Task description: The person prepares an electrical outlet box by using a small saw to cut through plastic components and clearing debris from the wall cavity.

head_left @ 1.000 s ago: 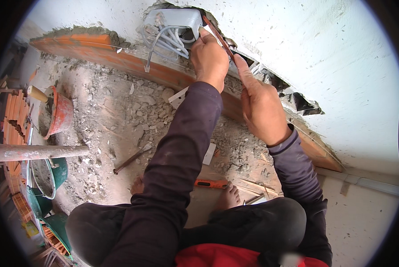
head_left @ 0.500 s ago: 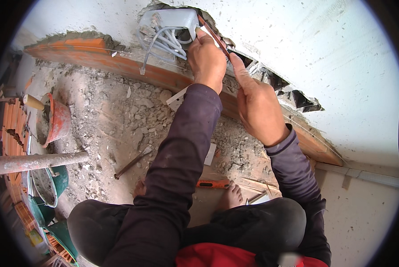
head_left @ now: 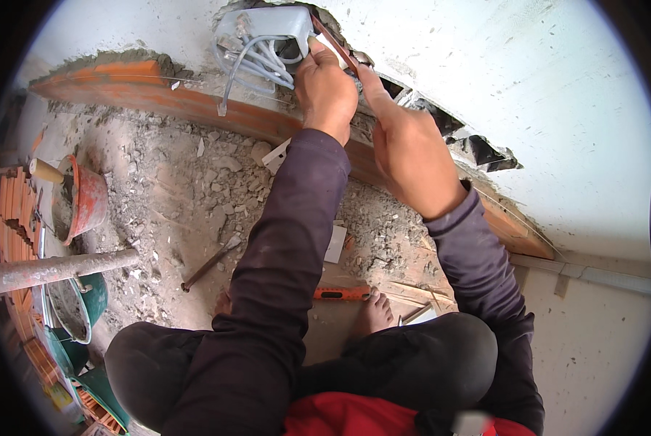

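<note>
A grey plastic electrical box sits in a rough hole broken into the white wall, with loops of grey cable hanging from its opening. My left hand is closed at the box's right lower corner, thumb against its edge. Between that hand and the wall shows a white piece. Along the box's right side slants a thin reddish-brown strip. The index finger of my right hand stretches to the strip's lower end; the other fingers curl under, mostly hidden.
Orange brickwork edges the wall's foot, above rubble. A rusty chisel-like bar and an orange level lie near my feet. Left stand a red bucket, green buckets and a pole. Broken cavities continue rightward.
The whole view has shifted slightly, so everything sits a little higher and further left. My right fingertip is slightly closer to the box. My left hand keeps its place at the box's corner.
</note>
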A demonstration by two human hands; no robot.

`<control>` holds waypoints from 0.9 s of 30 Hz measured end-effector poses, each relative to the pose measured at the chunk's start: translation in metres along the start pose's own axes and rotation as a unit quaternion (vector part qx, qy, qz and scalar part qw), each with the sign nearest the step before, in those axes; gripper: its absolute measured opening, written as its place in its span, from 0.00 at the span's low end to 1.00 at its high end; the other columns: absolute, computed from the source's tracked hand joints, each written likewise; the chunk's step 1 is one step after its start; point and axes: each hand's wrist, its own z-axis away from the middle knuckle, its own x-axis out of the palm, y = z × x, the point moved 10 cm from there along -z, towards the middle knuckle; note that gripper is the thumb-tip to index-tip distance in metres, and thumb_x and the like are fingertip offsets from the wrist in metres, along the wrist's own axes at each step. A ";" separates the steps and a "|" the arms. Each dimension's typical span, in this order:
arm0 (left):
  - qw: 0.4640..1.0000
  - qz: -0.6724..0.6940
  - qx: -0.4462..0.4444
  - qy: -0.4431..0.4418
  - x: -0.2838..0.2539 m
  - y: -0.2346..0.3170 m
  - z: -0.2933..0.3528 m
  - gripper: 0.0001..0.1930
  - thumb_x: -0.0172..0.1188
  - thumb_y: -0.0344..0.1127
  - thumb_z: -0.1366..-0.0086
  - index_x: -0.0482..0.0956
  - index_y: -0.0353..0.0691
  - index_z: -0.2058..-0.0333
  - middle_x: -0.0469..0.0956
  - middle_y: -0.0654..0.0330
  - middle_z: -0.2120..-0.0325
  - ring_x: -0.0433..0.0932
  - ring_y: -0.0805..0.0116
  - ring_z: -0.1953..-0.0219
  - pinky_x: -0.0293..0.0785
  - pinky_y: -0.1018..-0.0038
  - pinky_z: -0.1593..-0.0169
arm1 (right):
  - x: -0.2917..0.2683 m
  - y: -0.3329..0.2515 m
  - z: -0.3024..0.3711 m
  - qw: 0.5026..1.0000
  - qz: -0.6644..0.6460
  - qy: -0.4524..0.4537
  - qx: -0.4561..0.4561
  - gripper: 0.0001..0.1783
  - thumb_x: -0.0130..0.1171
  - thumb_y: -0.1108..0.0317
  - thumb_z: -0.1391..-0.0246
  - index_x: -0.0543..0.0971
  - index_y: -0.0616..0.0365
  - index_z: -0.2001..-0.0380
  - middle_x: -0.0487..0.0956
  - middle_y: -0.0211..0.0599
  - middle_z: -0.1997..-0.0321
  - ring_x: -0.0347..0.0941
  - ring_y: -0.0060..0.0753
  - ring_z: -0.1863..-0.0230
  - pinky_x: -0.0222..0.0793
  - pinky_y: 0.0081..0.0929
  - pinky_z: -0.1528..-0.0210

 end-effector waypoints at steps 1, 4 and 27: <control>1.000 -0.003 -0.005 0.007 -0.001 -0.002 -0.002 0.28 0.30 0.51 0.28 0.73 0.32 0.56 0.73 0.46 0.55 0.72 0.53 0.51 0.66 0.63 0.49 | -0.003 -0.002 0.004 1.000 0.024 -0.001 -0.003 0.33 0.47 0.83 0.55 0.63 0.66 0.41 0.70 0.55 0.84 0.70 0.54 0.81 0.65 0.42 0.74; 0.999 -0.033 0.008 -0.011 0.006 -0.005 -0.001 0.28 0.31 0.52 0.28 0.74 0.33 0.57 0.74 0.47 0.55 0.72 0.53 0.51 0.67 0.62 0.49 | -0.008 -0.003 0.007 1.000 0.022 -0.003 0.016 0.33 0.47 0.83 0.55 0.63 0.66 0.41 0.70 0.54 0.83 0.70 0.54 0.81 0.65 0.42 0.74; 0.999 0.039 -0.020 -0.029 0.004 -0.008 0.000 0.27 0.33 0.51 0.28 0.74 0.33 0.59 0.77 0.51 0.62 0.75 0.60 0.57 0.68 0.66 0.52 | 0.009 0.002 0.008 0.990 0.100 -0.080 0.053 0.31 0.46 0.78 0.52 0.60 0.66 0.40 0.76 0.57 0.73 0.75 0.57 0.72 0.71 0.46 0.69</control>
